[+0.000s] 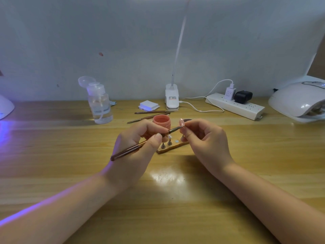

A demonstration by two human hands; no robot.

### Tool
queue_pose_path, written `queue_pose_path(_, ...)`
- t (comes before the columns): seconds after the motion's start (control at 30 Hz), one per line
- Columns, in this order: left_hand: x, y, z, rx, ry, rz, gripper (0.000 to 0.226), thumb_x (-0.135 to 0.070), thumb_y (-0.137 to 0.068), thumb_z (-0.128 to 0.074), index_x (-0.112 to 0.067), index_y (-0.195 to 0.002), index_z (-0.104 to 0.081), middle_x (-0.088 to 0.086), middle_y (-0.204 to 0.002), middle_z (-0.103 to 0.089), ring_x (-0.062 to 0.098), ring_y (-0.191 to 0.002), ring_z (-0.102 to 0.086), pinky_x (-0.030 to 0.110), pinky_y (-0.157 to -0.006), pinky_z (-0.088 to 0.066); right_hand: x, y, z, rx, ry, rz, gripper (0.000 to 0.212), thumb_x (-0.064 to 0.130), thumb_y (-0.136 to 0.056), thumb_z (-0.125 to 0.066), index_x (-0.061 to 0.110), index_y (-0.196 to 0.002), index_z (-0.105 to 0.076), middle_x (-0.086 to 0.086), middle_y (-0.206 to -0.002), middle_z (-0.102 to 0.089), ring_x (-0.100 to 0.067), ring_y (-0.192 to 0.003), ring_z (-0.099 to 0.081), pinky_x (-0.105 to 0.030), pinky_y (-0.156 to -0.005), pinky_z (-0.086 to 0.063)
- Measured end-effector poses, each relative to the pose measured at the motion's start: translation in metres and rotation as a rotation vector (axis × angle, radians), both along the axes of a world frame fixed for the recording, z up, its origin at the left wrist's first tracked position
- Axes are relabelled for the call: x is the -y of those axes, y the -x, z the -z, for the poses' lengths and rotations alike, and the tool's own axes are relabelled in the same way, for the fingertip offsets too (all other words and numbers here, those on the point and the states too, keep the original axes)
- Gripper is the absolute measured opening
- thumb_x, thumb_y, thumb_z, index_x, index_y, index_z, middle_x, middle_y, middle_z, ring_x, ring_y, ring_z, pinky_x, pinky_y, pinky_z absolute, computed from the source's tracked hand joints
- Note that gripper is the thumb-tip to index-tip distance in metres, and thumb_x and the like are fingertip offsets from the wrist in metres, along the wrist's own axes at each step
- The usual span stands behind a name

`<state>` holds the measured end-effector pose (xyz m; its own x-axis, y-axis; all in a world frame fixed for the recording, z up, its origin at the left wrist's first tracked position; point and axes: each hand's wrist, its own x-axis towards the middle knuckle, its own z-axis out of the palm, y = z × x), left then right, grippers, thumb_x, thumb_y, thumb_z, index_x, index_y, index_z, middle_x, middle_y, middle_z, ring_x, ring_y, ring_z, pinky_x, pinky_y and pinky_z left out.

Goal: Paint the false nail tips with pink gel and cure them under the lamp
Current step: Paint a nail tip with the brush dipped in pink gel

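i see the wooden table [52, 138] filling the lower view, with the wall behind it. at about 3 o'clock sits the white curing lamp [299, 101], well apart from my hands, and a second lamp [5, 108] glows violet at 9 o'clock. the power strip [235, 106] lies at 2 o'clock with two plugs in it. the clear pump bottle [100, 106] stands at 11 o'clock, its cap flipped up. the clip lamp [172, 99] stands at 12 o'clock, with a stack of white pads [149, 105] just beside it. my left hand [135, 148] has its fingers curled tight round the brush [130, 150], whose bristle end reaches toward 1 o'clock. my right hand [205, 140] pinches a small stand that carries a nail tip [182, 122], glossy pink, touching the brush end. the pink gel pot [161, 123] stands open just behind my left fingers. the little wooden base [173, 147] lies between my hands, holding other stands. two spare brushes [151, 114] lie near the pot.
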<state>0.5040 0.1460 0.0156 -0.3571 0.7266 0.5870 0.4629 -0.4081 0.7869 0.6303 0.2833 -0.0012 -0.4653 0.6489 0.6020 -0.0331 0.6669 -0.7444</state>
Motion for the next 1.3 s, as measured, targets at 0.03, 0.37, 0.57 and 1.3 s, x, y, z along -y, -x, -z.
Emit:
queue_pose_path(0.03, 0.001, 0.000, 0.000, 0.019, -0.013, 0.009, 0.022, -0.030, -0.081, -0.055, -0.016, -0.092, -0.068, 0.005, -0.087, -0.073, 0.019, -0.087, -0.068, 0.032, -0.080, -0.054, 0.000, 0.000, 0.000, -0.002, 0.003, 0.000, 0.010, 0.009, -0.087, -0.069, 0.015, -0.094, -0.071, 0.001, -0.076, -0.071, -0.011, -0.068, -0.069, -0.038, -0.067, -0.058)
queue_pose_path(0.37, 0.000, -0.001, 0.001, 0.019, -0.010, 0.013, 0.019, -0.026, -0.082, -0.056, -0.015, -0.091, -0.068, 0.005, -0.084, -0.072, 0.020, -0.085, -0.069, 0.031, -0.077, -0.055, 0.000, 0.000, 0.000, -0.011, 0.024, 0.011, 0.006, 0.011, -0.087, -0.069, 0.013, -0.092, -0.072, -0.001, -0.073, -0.071, -0.011, -0.066, -0.069, -0.037, -0.067, -0.057)
queue_pose_path(0.57, -0.002, -0.001, 0.000, 0.060, -0.047, -0.053, 0.021, -0.034, -0.083, -0.052, -0.022, -0.092, -0.067, -0.004, -0.087, -0.074, 0.013, -0.086, -0.069, 0.019, -0.075, -0.051, 0.002, 0.000, -0.001, -0.033, 0.048, -0.004, 0.006, 0.011, -0.086, -0.070, 0.016, -0.090, -0.071, -0.001, -0.073, -0.072, -0.012, -0.065, -0.069, -0.036, -0.066, -0.058)
queue_pose_path(1.3, 0.006, 0.010, -0.016, 0.047, 0.309, 0.064, 0.043, -0.008, -0.094, -0.056, 0.018, -0.128, -0.049, 0.032, -0.132, -0.054, 0.032, -0.128, -0.050, 0.034, -0.102, -0.038, -0.002, -0.001, -0.001, -0.009, -0.014, 0.034, 0.009, 0.009, -0.084, -0.072, 0.011, -0.093, -0.073, -0.002, -0.077, -0.072, -0.019, -0.071, -0.069, -0.044, -0.069, -0.056)
